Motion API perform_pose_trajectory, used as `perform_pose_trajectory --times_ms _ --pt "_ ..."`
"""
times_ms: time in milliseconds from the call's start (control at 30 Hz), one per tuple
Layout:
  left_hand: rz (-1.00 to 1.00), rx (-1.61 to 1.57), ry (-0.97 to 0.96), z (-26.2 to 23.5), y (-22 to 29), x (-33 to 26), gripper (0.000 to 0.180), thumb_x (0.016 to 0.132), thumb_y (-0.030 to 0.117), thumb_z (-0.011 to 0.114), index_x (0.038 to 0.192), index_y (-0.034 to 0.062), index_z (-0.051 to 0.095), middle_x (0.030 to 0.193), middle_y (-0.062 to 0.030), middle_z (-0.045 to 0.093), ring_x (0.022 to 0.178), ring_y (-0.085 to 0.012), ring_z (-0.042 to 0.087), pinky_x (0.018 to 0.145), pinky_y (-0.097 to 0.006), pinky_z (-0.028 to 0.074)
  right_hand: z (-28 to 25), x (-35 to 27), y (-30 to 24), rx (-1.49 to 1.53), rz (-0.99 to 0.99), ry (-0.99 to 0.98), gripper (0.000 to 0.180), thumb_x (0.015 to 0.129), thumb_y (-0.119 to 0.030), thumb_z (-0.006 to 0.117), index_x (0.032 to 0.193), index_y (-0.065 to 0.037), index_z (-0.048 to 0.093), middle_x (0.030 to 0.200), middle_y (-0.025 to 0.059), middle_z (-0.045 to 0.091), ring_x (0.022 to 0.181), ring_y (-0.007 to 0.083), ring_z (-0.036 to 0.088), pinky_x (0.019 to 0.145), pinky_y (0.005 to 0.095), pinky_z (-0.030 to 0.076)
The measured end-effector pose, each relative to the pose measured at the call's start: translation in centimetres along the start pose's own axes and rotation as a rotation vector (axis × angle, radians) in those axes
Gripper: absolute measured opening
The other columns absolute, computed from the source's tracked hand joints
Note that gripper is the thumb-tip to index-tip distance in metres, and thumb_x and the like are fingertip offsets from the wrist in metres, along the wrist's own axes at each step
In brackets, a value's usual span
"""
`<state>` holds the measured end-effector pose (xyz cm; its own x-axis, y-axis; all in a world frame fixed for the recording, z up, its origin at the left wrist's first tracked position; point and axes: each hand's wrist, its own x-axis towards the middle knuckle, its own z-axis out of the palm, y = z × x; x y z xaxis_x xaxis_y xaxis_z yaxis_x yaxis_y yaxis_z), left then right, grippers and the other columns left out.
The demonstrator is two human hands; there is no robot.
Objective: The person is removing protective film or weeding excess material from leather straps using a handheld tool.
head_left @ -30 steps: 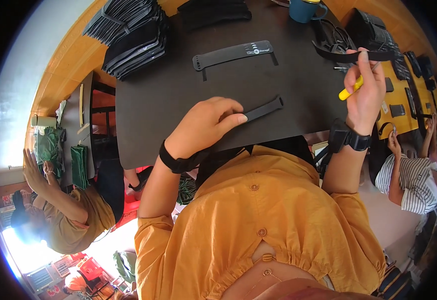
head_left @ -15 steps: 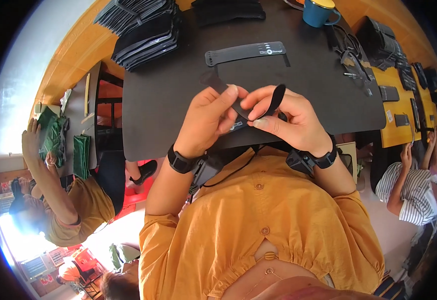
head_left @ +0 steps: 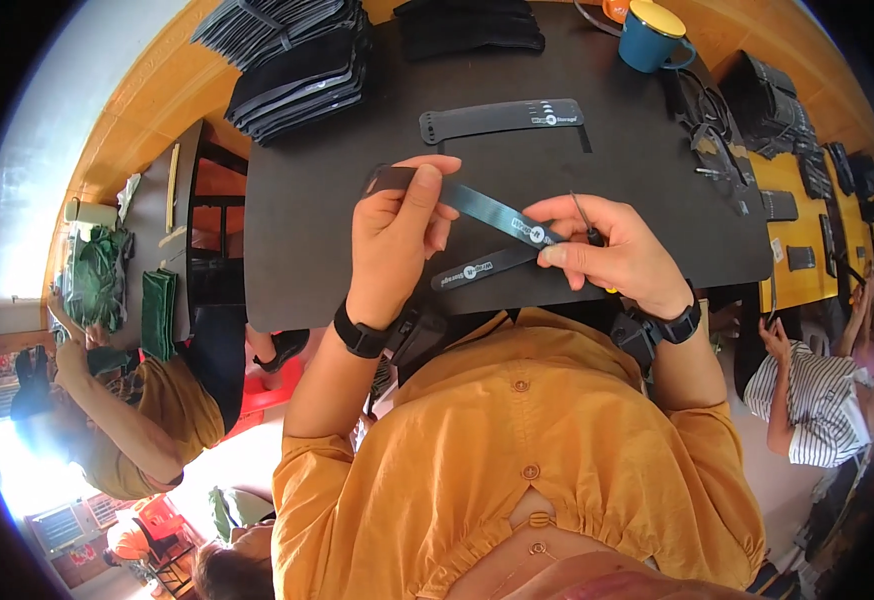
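A dark strap (head_left: 492,213) with a white printed mark is stretched between my hands over the table's near side. My left hand (head_left: 397,225) pinches its left end between thumb and fingers. At the other end, my right hand (head_left: 617,245) grips the strap and also has a thin metal-shafted tool (head_left: 579,208) with a dark handle tucked in the palm; its exact kind is unclear. Below the stretched strap, a second printed black strap (head_left: 487,268) reaches from the table edge toward my right fingers. Farther back lies a flat grey strap (head_left: 502,120) with slots and holes.
Tall stacks of black pieces (head_left: 302,85) stand at the table's far left, beside more folded black pieces (head_left: 472,30). A blue mug (head_left: 649,45) with a yellow lid sits far right, near tangled black straps (head_left: 702,120). Co-workers sit at side tables left and right.
My hands have moved apart, and the strap, bunched between my fingers before, is now drawn out straight. The thin shaft in my right hand and the second strap below now show more plainly.
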<state>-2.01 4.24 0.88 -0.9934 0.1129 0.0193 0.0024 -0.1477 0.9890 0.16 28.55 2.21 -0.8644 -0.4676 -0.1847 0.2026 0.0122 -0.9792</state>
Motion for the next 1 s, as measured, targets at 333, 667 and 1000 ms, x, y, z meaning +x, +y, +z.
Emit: perform_pose_trajectory --times_ms 333,667,1000 --pt "-0.033 0.2 0.003 -2.8 -0.3 2.1 0.025 0.099 0.024 0.062 0.11 0.0029 0.068 0.075 0.0013 0.061 0.053 -0.004 0.048 0.045 -0.018 0.031 -4.6 1.2 -1.1 -0.357 0.033 0.261 0.017 0.086 -0.016 0.075 0.091 -0.001 0.068 0.068 -0.0009 0.061 0.055 0.0054 0.053 0.052 0.0208 0.043" --pt "-0.313 0.445 -0.104 -3.4 0.4 7.1 0.021 0.093 0.019 0.068 0.101 -0.0001 0.069 0.081 -0.0028 0.068 0.056 -0.0055 0.056 0.047 -0.019 0.041 -10.1 5.4 -0.2 -0.42 0.153 0.28 0.019 0.093 -0.021 0.066 0.089 -0.003 0.066 0.073 -0.0009 0.064 0.054 0.0045 0.053 0.047 0.0202 0.038" --pt "-0.383 0.582 -0.127 -5.2 -1.7 10.7 0.024 0.089 0.022 0.072 0.096 -0.0004 0.069 0.075 -0.0013 0.065 0.056 -0.0063 0.057 0.048 -0.02 0.045 -12.3 8.8 1.0 -0.555 0.224 0.29 0.02 0.092 -0.025 0.068 0.087 -0.006 0.065 0.068 -0.0026 0.061 0.052 0.0031 0.053 0.042 0.0198 0.036"
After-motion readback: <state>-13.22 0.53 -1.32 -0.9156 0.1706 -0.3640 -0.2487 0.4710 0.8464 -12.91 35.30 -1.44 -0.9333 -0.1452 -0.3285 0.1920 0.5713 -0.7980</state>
